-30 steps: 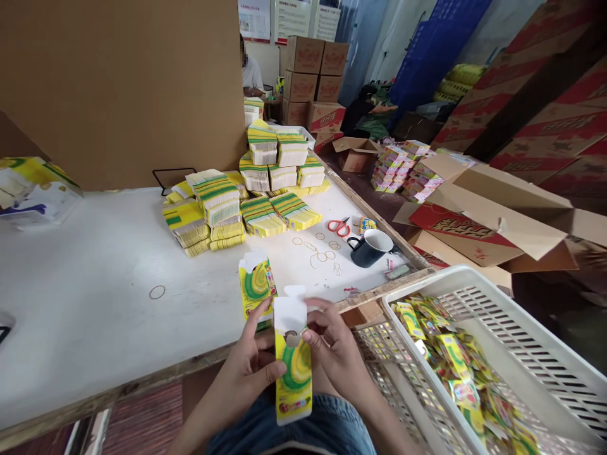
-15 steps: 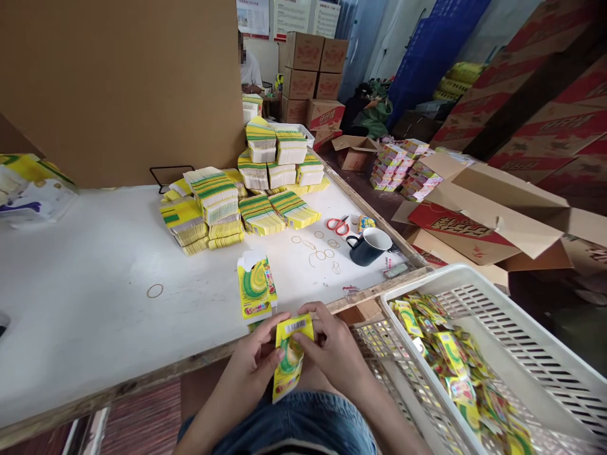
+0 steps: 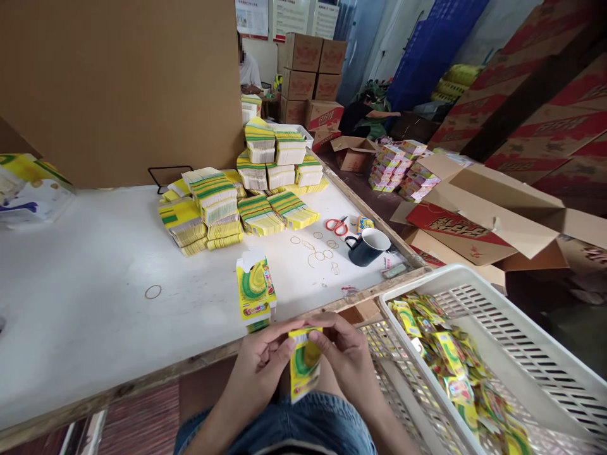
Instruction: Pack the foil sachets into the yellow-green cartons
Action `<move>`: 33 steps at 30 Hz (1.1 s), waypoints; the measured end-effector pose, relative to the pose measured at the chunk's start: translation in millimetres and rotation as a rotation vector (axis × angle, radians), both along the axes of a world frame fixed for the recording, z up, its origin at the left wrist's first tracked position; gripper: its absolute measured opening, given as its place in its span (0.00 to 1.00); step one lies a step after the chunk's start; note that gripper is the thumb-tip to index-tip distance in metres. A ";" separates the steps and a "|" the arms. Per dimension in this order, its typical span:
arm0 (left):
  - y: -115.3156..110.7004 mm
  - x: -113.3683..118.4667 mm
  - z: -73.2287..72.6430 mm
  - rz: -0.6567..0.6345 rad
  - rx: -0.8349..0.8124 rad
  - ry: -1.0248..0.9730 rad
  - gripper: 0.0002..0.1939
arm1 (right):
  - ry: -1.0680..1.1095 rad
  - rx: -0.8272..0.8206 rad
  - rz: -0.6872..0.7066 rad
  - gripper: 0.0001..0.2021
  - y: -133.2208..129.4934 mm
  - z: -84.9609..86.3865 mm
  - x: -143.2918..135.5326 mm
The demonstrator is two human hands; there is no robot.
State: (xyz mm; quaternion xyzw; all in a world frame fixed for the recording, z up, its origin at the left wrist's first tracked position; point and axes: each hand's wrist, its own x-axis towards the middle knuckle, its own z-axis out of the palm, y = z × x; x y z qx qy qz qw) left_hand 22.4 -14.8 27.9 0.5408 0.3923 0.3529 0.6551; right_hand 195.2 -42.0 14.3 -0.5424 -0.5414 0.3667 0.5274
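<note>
Holding, at the lower centre of the frame, a small yellow-and-green carton (image 3: 303,364), tilted over blue denim (image 3: 332,418). Clamping its left side with the left grip (image 3: 260,359), thumb against the edge; clamping its right side with the right grip (image 3: 348,352), thumb laid across the front face beside a striped patch near the top.

Facing, just beyond, a second carton (image 3: 256,287) with a white flap at its far end, near the front edge of the white tabletop (image 3: 90,272). Looking farther, toward the centre of the frame, at tiered carton stacks (image 3: 213,202); right of these, at red-handled scissors (image 3: 336,227), a dark mug (image 3: 365,250) and scattered thin tan loops (image 3: 324,255).

Having close by, at the lower right, a white slotted crate (image 3: 502,355) containing small yellow packets (image 3: 450,354). Seeing past it, at the right, a cardboard box (image 3: 478,212) with flaps spread; toward the upper centre, a person in dark clothing (image 3: 355,119), one arm stretched out.
</note>
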 end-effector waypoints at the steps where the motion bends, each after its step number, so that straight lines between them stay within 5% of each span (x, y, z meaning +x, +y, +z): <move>1: 2.8 -2.1 -0.1 0.011 0.100 0.083 0.18 | -0.108 0.066 -0.096 0.06 -3.3 6.8 9.3; 5: 29.5 -26.8 -12.0 0.149 0.551 0.517 0.36 | -0.659 0.343 -0.809 0.08 -13.1 36.7 60.2; 7: 45.6 -42.4 -20.5 0.099 0.647 0.663 0.33 | -0.747 0.363 -0.907 0.11 -13.5 41.5 75.2; 10: 59.9 -58.9 -24.4 0.061 0.635 0.717 0.24 | -0.614 0.270 -0.660 0.10 -7.8 28.6 65.3; 14: 53.1 -63.6 -10.6 0.108 0.687 0.651 0.12 | -0.170 -0.059 -0.297 0.15 5.6 2.4 11.9; 17: 33.6 -55.9 0.1 0.123 0.919 0.547 0.17 | 0.170 -0.233 -0.025 0.20 15.2 -2.4 -23.2; 20: 11.0 -43.1 2.1 -0.043 1.023 0.373 0.24 | 0.440 -0.273 0.102 0.18 20.8 1.6 -36.2; 23: -4.2 -33.5 -1.7 0.130 0.779 0.214 0.27 | 0.523 -0.269 0.095 0.15 18.7 3.4 -35.0; 26: -6.9 -30.6 -4.8 0.324 0.248 -0.066 0.29 | 0.577 -0.310 0.210 0.14 11.4 -0.2 -36.2; 29: -2.6 -31.0 -6.1 0.094 -0.254 -0.323 0.31 | 0.678 -0.341 0.349 0.15 5.4 -5.6 -43.3; 33: 1.7 -30.0 -7.2 -0.049 -0.462 -0.518 0.36 | 0.672 -0.355 0.403 0.15 3.5 -9.7 -47.8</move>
